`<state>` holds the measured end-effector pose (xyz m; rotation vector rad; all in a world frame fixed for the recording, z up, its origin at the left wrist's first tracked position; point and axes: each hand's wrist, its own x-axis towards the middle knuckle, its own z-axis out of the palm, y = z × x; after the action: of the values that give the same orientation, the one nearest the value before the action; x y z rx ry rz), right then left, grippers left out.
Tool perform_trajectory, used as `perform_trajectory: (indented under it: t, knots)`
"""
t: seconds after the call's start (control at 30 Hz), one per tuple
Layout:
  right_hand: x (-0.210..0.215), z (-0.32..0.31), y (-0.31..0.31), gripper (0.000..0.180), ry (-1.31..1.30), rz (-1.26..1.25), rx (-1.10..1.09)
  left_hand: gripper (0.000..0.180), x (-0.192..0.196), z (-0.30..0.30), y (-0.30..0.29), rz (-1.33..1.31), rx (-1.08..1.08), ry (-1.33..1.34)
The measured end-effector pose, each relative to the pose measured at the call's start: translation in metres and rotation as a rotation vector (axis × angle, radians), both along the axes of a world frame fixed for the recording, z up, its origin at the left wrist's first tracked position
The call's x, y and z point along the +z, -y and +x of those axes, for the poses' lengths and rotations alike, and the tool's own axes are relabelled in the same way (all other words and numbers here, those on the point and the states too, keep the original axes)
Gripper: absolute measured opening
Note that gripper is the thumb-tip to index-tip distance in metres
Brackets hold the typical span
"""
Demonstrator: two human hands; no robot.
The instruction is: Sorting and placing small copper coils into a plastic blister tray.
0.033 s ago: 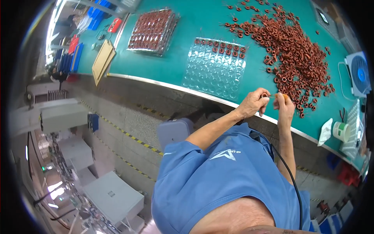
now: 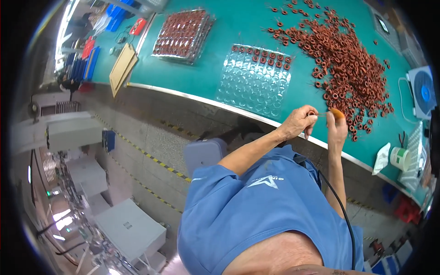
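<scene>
A green workbench [image 2: 238,27] with a pale metal front edge carries everything. A loose heap of brown rings [image 2: 348,68] spreads over its right part. Near the middle lies a clear blister tray [image 2: 252,85], only its far row filled with rings. Farther left sits a full tray [image 2: 181,34], and a cardboard sheet [image 2: 121,66] overhangs the edge. A tape roll [image 2: 399,158] stands at the right end.

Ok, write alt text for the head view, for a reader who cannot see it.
Left hand and right hand hold a small brown ring between them at the edge of a green table. Behind them lie a heap of rings and a clear tray, one row filled.
</scene>
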<state>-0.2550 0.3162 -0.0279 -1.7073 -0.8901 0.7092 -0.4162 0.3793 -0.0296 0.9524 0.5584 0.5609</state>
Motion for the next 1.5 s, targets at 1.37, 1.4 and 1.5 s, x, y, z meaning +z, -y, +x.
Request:
perform_trajectory:
  t: [1.37, 1.4, 1.5]
  knots:
    - [0.029, 0.004, 0.010, 0.021, -0.976, -0.197, 0.446, 0.025, 0.066, -0.021, -0.030, 1.010, -0.460, -0.392]
    - [0.023, 0.007, 0.012, 0.020, -1.011, -0.207, 0.480, 0.024, 0.066, -0.020, -0.029, 1.073, -0.502, -0.403]
    - [0.019, 0.003, 0.017, 0.019, -0.875, -0.314, 0.432, 0.034, 0.050, -0.028, -0.021, 1.447, -0.516, -0.393]
